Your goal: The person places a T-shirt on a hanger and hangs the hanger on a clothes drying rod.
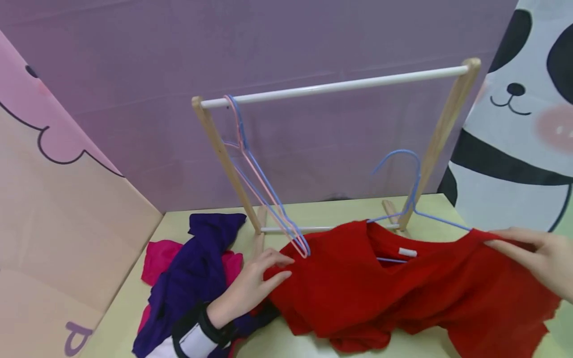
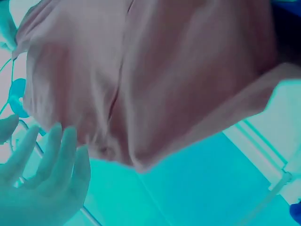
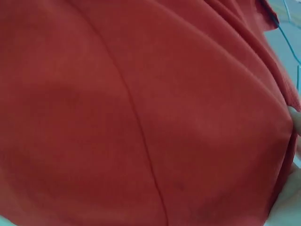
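Note:
A red T-shirt [image 1: 340,288] hangs over a blue hanger [image 1: 418,199], whose hook and upper arms stick out above the neckline. My right hand [image 1: 543,256] pinches the shirt's shoulder between thumb and fingers, at the hanger's right end. At the other shoulder is my left hand [image 1: 257,278], its fingers relaxed and apart, holding nothing. The left wrist view shows those fingers [image 2: 63,150] extended beside the cloth. Red fabric [image 3: 141,113] fills most of the right wrist view, with part of my right hand at the edge.
Pink and blue hangers [image 1: 268,189] hang at the left end of the rack's white rod [image 1: 340,87]. The rack's wooden posts [image 1: 447,134] stand on the pale yellow table [image 1: 344,209]. Dark purple clothing [image 1: 192,278] lies over pink clothing [image 1: 160,258] at the left.

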Demonstrator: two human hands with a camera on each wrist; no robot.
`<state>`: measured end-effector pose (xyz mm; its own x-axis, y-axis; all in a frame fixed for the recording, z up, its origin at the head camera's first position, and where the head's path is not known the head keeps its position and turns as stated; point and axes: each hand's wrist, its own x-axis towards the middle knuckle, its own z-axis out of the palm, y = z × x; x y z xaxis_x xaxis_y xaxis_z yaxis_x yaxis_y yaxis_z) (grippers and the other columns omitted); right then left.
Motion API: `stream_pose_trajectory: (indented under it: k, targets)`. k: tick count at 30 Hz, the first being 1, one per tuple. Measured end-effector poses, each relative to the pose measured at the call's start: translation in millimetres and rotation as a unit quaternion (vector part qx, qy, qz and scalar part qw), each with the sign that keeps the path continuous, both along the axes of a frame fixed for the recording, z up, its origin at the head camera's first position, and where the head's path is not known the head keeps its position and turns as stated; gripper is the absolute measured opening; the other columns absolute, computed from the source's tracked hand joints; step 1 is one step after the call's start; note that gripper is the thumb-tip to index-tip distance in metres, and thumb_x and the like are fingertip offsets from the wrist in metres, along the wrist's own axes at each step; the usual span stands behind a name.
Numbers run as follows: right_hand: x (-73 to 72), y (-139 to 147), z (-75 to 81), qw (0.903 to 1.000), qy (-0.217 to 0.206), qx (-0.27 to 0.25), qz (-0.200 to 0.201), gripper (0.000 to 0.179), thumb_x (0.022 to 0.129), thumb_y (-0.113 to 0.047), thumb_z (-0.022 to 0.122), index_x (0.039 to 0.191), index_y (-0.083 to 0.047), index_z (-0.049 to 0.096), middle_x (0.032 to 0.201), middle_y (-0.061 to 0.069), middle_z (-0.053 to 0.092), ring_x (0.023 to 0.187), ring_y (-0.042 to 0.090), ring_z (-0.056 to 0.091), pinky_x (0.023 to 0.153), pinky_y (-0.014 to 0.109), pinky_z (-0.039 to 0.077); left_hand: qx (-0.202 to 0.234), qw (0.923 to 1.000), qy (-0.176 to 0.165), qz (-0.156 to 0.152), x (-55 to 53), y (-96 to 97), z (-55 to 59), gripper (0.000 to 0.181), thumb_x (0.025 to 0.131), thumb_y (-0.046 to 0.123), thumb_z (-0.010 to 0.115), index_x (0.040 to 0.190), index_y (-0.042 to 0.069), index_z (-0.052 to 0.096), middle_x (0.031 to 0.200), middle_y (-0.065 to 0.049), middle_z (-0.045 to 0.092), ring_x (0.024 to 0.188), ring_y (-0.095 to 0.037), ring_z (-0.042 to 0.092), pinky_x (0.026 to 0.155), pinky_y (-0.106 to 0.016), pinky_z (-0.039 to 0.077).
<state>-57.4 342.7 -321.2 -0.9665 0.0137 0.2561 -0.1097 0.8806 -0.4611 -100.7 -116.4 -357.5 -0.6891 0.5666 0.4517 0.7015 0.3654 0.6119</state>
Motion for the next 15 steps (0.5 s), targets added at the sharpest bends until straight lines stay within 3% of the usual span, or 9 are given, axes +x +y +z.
stream_pose_trajectory:
  k: [3,7,10,11,15]
  targets:
    - [-8.2,4.6,13.9,0.9993,0.011,-0.035,0.000,0.023,0.085,-0.009,0.055,0.105,0.004,0.055,0.083,0.017,0.061,0.058,0.008,0.054,0.043,0.023,0.048,-0.015,0.9993,-0.033,-0.011,1.9,-5.5,-1.5,0.019,0.082,0.014,0.060,0.100,0.010,0.059,0.092,-0.006,0.061,0.084,-0.013,0.055,0.074,-0.041,0.051]
    - [-17.9,5.8,38.4,0.9938,0.033,-0.104,-0.022,0.024,0.087,-0.012,0.053,0.109,-0.001,0.054,0.075,-0.010,0.062,0.053,0.005,0.054,0.042,0.019,0.047,-0.024,0.9977,-0.060,-0.023,5.0,-11.4,-3.7,0.017,0.086,0.021,0.056,0.101,0.015,0.059,0.092,-0.002,0.062,0.083,-0.009,0.056,0.074,-0.036,0.052]
    - [-29.6,12.0,54.9,0.9875,0.049,-0.145,-0.038,0.020,0.088,-0.017,0.052,0.107,-0.014,0.058,0.069,-0.033,0.050,0.051,0.002,0.054,0.041,0.017,0.046,-0.029,0.9976,-0.056,-0.028,5.9,-14.4,-5.8,0.015,0.087,0.023,0.054,0.100,0.017,0.059,0.091,0.001,0.062,0.082,-0.008,0.056,0.073,-0.034,0.052]
    - [-35.0,15.3,58.8,0.9858,0.059,-0.151,-0.044,0.018,0.088,-0.019,0.052,0.104,-0.021,0.059,0.068,-0.034,0.050,0.050,0.002,0.054,0.040,0.015,0.045,-0.031,0.9978,-0.052,-0.028,6.0,-15.3,-6.5,0.014,0.087,0.023,0.054,0.099,0.017,0.059,0.091,0.001,0.062,0.082,-0.007,0.056,0.073,-0.033,0.052]
    - [-59.3,30.4,72.5,0.9859,0.078,-0.124,-0.081,0.022,0.087,-0.028,0.053,0.108,-0.024,0.059,0.064,-0.038,0.045,0.050,-0.006,0.048,0.043,0.010,0.039,-0.034,0.9982,-0.041,-0.030,5.8,-17.8,-8.9,0.013,0.087,0.021,0.054,0.098,0.016,0.059,0.090,0.002,0.063,0.081,-0.006,0.056,0.072,-0.031,0.051]
